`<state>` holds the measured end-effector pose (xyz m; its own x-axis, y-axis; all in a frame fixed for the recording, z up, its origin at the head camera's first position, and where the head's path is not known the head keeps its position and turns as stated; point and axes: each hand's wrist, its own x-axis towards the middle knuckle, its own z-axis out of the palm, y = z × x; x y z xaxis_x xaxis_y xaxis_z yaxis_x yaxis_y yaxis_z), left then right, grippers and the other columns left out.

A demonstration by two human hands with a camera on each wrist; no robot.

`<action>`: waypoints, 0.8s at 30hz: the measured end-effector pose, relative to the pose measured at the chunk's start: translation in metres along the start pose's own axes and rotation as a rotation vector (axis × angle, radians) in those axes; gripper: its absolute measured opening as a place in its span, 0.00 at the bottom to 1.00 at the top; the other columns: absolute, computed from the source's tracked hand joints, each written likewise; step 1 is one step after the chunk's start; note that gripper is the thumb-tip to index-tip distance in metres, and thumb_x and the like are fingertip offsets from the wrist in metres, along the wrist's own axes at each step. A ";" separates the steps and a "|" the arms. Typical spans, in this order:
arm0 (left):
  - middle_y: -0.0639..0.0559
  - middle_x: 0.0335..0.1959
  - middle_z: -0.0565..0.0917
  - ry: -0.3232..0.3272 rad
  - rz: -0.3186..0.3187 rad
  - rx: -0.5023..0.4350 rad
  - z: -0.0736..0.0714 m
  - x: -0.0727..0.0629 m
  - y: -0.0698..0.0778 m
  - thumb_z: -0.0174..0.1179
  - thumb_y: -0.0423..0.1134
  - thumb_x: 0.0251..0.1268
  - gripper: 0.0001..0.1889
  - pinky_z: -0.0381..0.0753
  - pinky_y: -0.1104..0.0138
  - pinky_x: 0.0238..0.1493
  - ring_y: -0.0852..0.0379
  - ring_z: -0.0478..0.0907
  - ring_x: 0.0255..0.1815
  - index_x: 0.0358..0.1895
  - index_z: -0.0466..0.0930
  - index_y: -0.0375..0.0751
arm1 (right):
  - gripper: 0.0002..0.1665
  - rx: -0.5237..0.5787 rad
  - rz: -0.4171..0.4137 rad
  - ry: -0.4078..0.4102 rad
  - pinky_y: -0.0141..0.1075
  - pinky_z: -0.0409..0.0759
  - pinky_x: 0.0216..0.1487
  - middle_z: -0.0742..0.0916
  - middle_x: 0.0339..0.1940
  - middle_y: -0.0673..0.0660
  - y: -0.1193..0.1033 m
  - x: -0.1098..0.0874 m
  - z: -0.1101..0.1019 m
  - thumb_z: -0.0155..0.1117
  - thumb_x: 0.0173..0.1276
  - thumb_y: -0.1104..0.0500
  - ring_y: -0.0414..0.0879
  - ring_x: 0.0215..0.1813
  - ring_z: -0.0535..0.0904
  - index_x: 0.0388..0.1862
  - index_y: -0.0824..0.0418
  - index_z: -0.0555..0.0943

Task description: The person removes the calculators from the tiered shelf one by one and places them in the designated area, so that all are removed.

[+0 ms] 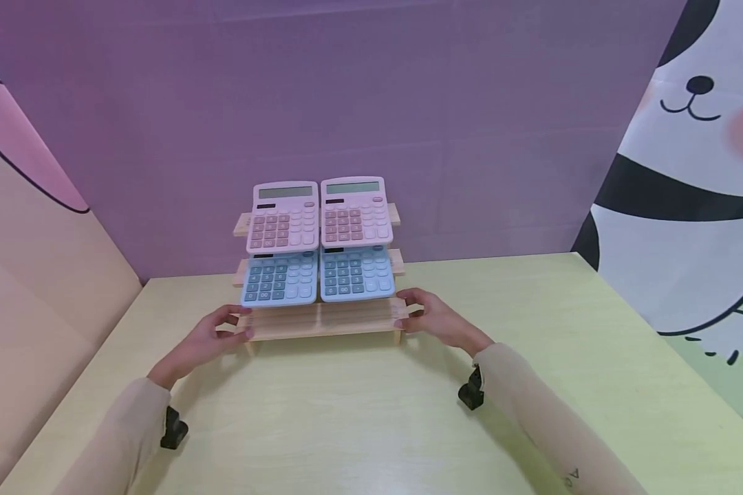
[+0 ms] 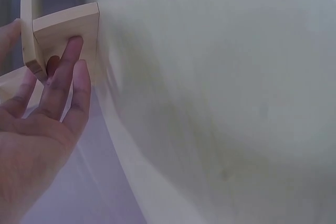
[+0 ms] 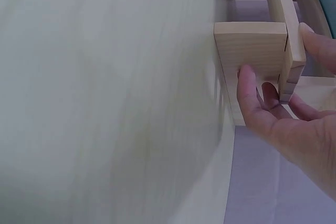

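A tiered wooden display rack [image 1: 322, 322] stands on the table near the back wall. Two pink calculators, one on the left [image 1: 285, 214] and one on the right [image 1: 356, 212], lean on its top tier. Below them sit two blue calculators, left [image 1: 279, 279] and right [image 1: 356, 275], their upper edges hidden. My left hand [image 1: 213, 333] grips the left end of the lowest, bare shelf; the left wrist view has its fingers curled under the wooden board [image 2: 79, 22]. At the opposite end my right hand [image 1: 436, 320] holds the same shelf, thumb above and fingers underneath the board [image 3: 252, 38].
The pale wood-grain table [image 1: 347, 412] spreads around the rack. Behind it rises a purple cloth wall [image 1: 470, 137]. A panda print [image 1: 706, 268] covers the right side, and a pink and beige panel [image 1: 31, 289] the left. Black wrist cameras hang under both sleeves.
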<state>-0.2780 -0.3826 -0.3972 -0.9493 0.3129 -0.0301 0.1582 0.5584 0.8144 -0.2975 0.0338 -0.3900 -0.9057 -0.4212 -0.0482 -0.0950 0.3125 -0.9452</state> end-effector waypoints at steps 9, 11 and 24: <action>0.42 0.59 0.65 -0.008 0.011 -0.032 0.000 0.000 -0.002 0.59 0.52 0.59 0.32 0.74 0.62 0.50 0.44 0.65 0.56 0.63 0.61 0.42 | 0.37 -0.020 0.053 0.013 0.41 0.80 0.49 0.67 0.58 0.68 -0.008 -0.005 0.001 0.62 0.60 0.65 0.51 0.46 0.75 0.65 0.68 0.58; 0.42 0.59 0.66 -0.004 0.010 -0.038 0.000 0.001 -0.003 0.59 0.52 0.59 0.31 0.74 0.62 0.49 0.45 0.65 0.56 0.63 0.61 0.43 | 0.37 -0.025 0.052 0.010 0.40 0.80 0.49 0.67 0.58 0.68 -0.008 -0.005 0.001 0.62 0.60 0.65 0.51 0.46 0.75 0.65 0.68 0.57; 0.43 0.60 0.67 -0.009 0.072 -0.064 -0.003 0.004 -0.007 0.60 0.49 0.58 0.30 0.73 0.60 0.52 0.46 0.65 0.56 0.61 0.64 0.39 | 0.39 -0.026 0.078 0.012 0.41 0.79 0.51 0.66 0.59 0.67 -0.008 -0.002 0.000 0.63 0.59 0.64 0.52 0.48 0.74 0.66 0.68 0.56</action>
<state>-0.2832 -0.3875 -0.4014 -0.9338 0.3570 0.0247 0.2077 0.4843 0.8499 -0.2951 0.0317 -0.3825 -0.9157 -0.3843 -0.1173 -0.0343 0.3656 -0.9301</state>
